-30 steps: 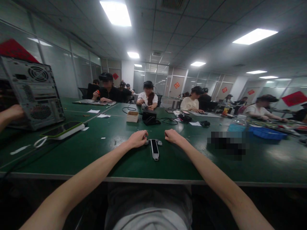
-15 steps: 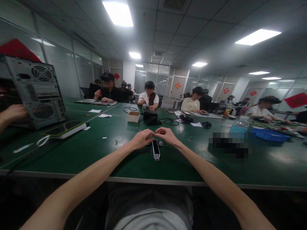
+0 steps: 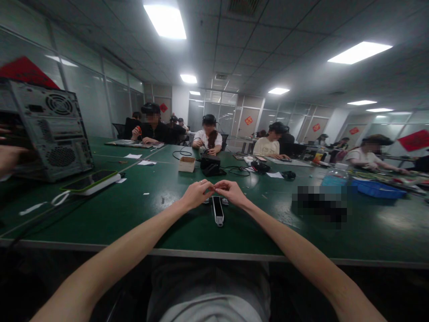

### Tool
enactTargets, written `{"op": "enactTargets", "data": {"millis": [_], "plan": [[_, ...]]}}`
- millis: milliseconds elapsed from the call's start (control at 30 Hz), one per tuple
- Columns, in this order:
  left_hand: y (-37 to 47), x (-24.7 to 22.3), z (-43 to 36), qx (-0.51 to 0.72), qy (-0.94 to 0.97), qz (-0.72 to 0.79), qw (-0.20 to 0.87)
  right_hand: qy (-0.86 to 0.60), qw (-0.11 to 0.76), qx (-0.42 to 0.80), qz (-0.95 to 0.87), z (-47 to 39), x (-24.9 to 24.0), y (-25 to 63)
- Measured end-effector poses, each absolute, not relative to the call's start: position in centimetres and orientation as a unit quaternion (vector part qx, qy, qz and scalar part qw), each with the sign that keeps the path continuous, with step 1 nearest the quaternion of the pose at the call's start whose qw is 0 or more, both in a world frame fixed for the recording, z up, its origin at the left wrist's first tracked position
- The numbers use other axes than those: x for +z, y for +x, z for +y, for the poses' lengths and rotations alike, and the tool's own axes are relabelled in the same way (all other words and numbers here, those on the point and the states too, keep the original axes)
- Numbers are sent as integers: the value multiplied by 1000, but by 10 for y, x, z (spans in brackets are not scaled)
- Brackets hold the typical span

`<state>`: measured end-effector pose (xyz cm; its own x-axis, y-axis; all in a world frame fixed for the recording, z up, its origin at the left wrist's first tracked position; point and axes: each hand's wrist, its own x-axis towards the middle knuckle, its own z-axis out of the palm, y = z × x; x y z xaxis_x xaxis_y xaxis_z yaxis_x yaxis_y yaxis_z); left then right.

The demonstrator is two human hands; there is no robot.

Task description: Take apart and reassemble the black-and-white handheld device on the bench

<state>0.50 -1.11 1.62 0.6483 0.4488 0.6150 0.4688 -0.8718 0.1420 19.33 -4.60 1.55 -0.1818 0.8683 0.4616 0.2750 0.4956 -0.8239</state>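
My left hand and my right hand meet fingertip to fingertip above the green table. Both are closed in a pinch; whatever they hold, if anything, is too small to make out. Just below them, on the tabletop, lies a slim white device with a long dark screen, its narrow tip pointing toward me. Small pale pieces lie beside its far end, partly covered by my hands.
An opened computer case stands at the left, with another person's hand at it. Nearer is a phone-like device. Ahead are a small cardboard box and black cables. A blue tray sits right. Several people work across the table.
My fingertips have shifted slightly, and my right hand has come a little to the left, closer against the left. The white device stays in place.
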Motion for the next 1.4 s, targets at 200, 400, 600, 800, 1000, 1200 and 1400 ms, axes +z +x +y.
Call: {"op": "enactTargets", "data": {"millis": [200,400,600,800,1000,1200,1400], "plan": [[6,14,-10,-324,-909,-263,19,-428,461,180,-756,-53,17,189],[5,13,-8,-326,-909,-260,12,-451,444,124,-764,-57,19,186],[5,14,-5,-320,-915,-245,2,-451,448,130,-761,-57,18,187],[5,18,-1,-314,-906,-278,-50,-455,439,106,-767,-57,18,187],[-7,22,11,-264,-902,-318,-123,-492,354,-41,-794,-50,22,205],[-9,16,19,-214,-908,-326,-155,-530,190,-97,-821,-51,35,227],[-6,11,19,-215,-897,-326,-206,-523,129,-71,-839,-51,34,231]]}}
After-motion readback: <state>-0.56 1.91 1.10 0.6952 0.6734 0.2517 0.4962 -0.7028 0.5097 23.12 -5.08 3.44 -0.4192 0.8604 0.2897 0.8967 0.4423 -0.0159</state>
